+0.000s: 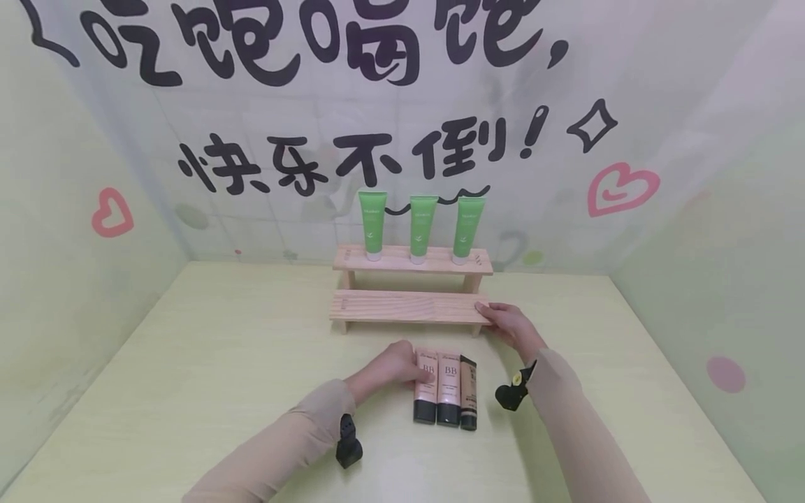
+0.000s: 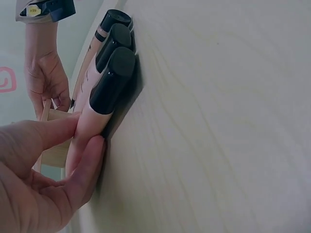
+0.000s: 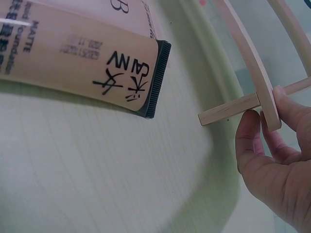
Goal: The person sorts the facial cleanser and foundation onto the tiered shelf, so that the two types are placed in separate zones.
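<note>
Two pink BB cream tubes with black caps lie side by side on the table, and my left hand [image 1: 396,363] pinches the left BB cream tube [image 1: 425,391] between thumb and fingers. The second BB cream tube [image 1: 449,391] lies against it, then a tan foundation tube [image 1: 468,391] with a black cap and a dark crimped end. My right hand [image 1: 512,326] grips the right end of the lower step of a two-step wooden rack [image 1: 409,307], thumb on top and fingers beneath. In the right wrist view that hand [image 3: 277,155] holds the board beside its leg.
Three green tubes [image 1: 421,227] stand on their white caps along the rack's upper step [image 1: 393,258]. Behind the rack rises a back wall [image 1: 264,209] with black lettering. Side walls flank the pale wooden table [image 1: 189,377]. Each wrist wears a black camera.
</note>
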Motion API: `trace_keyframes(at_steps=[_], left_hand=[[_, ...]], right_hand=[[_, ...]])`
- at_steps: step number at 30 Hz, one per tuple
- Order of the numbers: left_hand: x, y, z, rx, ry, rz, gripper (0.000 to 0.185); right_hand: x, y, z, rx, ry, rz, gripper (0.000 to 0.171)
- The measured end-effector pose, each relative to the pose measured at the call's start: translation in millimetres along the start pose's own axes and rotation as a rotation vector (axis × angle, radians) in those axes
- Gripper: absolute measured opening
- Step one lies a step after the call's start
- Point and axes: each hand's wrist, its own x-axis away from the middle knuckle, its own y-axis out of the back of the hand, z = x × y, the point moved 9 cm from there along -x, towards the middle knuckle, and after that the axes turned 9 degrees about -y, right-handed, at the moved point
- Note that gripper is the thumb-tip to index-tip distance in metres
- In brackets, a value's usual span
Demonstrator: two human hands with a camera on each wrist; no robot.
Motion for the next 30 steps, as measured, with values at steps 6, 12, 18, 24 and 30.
trace_keyframes(at_steps=[6,12,18,24,30], left_hand=[[2.2,-1.7,6.6,0.039,0.007,-0.018,0.019],[4.9,-1.0,8.9,0.115,0.013,-0.036,0.02],[5.4,-4.7,9.1,0.192,-0.01,-0.021,0.025],[6.8,-7.8,4.8,0.224,-0.033,0.0,0.028],[5.8,-5.0,0.7,0.211,-0.033,-0.005,0.031]], right_hand=[[-0.1,1.2,0.6,-0.01,0.002,0.005,0.063],[1.1,1.0,0.6,-0.008,-0.005,0.006,0.065],[0.9,0.3,-0.1,0.001,-0.002,0.011,0.066],[-1.7,0.4,-1.2,-0.01,-0.007,0.005,0.066],[1.5,0.8,0.4,0.014,-0.009,-0.002,0.067]])
